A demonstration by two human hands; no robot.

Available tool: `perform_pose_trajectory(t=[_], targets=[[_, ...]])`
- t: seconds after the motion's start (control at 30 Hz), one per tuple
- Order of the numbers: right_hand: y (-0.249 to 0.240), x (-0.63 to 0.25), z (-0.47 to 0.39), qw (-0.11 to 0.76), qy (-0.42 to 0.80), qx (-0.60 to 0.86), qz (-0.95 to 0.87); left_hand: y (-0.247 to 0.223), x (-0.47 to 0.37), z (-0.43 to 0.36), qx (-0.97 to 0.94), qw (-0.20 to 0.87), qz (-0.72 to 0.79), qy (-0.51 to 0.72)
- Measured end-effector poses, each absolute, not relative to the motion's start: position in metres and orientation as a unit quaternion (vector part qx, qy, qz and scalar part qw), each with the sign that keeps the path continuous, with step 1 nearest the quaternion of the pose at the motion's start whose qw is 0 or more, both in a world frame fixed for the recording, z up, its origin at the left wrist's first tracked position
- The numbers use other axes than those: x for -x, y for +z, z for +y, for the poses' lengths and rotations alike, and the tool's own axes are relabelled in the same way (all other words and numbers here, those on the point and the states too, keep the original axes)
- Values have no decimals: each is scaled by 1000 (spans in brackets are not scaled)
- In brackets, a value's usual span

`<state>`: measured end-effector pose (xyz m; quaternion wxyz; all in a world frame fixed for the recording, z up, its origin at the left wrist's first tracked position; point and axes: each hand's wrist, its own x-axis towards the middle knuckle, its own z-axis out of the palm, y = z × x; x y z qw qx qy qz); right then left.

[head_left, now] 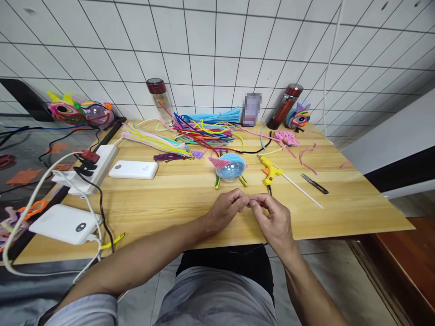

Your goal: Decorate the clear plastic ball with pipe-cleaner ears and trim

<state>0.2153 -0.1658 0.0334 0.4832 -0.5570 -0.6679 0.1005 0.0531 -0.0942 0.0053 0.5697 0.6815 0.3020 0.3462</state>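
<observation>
My left hand (228,208) and my right hand (272,219) meet fingertip to fingertip above the front of the wooden table. Both are closed in a pinch, and whatever is between the fingers is too small or hidden to make out. Just beyond them sits a clear ball (234,171) partly wrapped in light blue pipe cleaner, with a pink pointed piece (219,163) on its left side. Pliers with green-and-yellow handles (243,181) lie under the ball. To the right lies a yellow glue gun (271,170) with a long white glue stick in its back.
Bundled pipe cleaners (204,131) lie along the back, near a pink coil (287,138). Thread snips (314,183) rest at the right. White power banks (133,170) and a power strip (97,170) with cables occupy the left. Two bottles (284,106) and a phone (251,110) stand by the wall.
</observation>
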Motion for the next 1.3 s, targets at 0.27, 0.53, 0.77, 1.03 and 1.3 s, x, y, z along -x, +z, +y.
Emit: perform_pose_trajectory(t=[0.27,0.53,0.77,1.03,1.3], targets=[[23,-217,-160,468,63,550,-689,3,-52,-96,-695,555,297,348],[19,-219,-160,468,131,571,-662,4,-53,-96,-669,593,297,335],[25,-220,-157,471,170,580,-642,3,-54,-94,-645,613,306,338],[24,-220,-157,489,246,587,-597,6,-55,-92,-550,739,246,302],[27,-217,-157,471,168,573,-650,5,-56,-91,-559,733,254,293]])
